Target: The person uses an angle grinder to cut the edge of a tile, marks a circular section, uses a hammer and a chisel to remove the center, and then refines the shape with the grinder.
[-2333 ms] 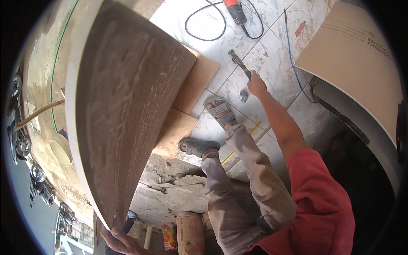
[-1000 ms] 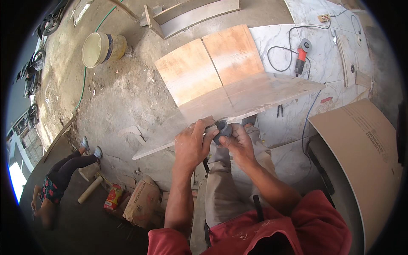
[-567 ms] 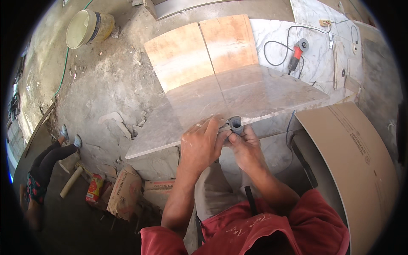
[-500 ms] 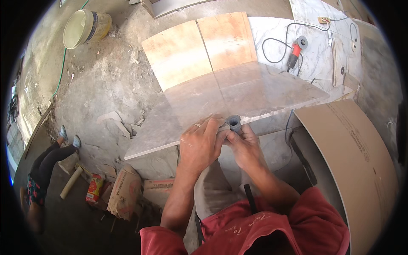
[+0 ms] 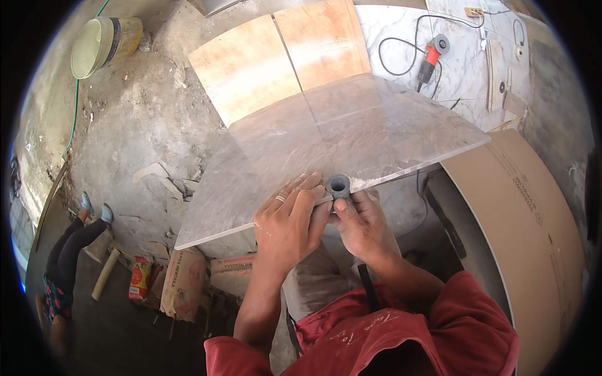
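Dusty concrete floor (image 5: 125, 144) stretches beyond the left hand (image 5: 290, 213), whose fingers lie close together over the near edge of a grey slab (image 5: 295, 144); whether its thumb clamps below, I cannot tell. Between both hands, at that edge, sits a grey pipe fitting (image 5: 338, 187), pinched by the right hand's (image 5: 365, 227) thumb and fingers. Farther off, rightward, lies an angle grinder (image 5: 431, 61)
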Demonstrator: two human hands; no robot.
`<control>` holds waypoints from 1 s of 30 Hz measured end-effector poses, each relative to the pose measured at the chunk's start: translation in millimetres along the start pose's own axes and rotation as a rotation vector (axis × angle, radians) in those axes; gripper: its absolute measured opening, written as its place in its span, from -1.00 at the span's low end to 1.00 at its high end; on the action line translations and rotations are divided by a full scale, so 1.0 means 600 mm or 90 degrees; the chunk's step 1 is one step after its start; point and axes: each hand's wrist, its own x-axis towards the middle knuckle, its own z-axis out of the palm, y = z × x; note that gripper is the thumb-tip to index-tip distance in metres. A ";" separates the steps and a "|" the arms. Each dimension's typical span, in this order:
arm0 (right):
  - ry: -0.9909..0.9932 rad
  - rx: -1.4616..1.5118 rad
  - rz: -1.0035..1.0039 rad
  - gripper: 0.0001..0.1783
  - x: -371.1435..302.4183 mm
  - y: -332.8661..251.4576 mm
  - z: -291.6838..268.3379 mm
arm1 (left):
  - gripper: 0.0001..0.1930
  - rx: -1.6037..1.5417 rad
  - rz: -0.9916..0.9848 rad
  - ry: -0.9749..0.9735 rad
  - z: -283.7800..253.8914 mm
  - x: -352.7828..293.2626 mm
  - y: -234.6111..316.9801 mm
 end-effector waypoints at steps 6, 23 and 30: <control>-0.006 -0.157 0.017 -0.51 -0.009 0.003 -0.025 | -0.78 0.007 0.011 0.029 0.016 -0.012 -0.005; -0.124 -0.511 0.035 -0.66 -0.015 -0.014 -0.072 | -0.81 0.024 0.048 0.027 0.050 -0.050 -0.012; -0.072 -0.371 0.015 -0.68 -0.030 0.004 -0.079 | -0.84 0.032 0.046 0.017 0.051 -0.050 -0.010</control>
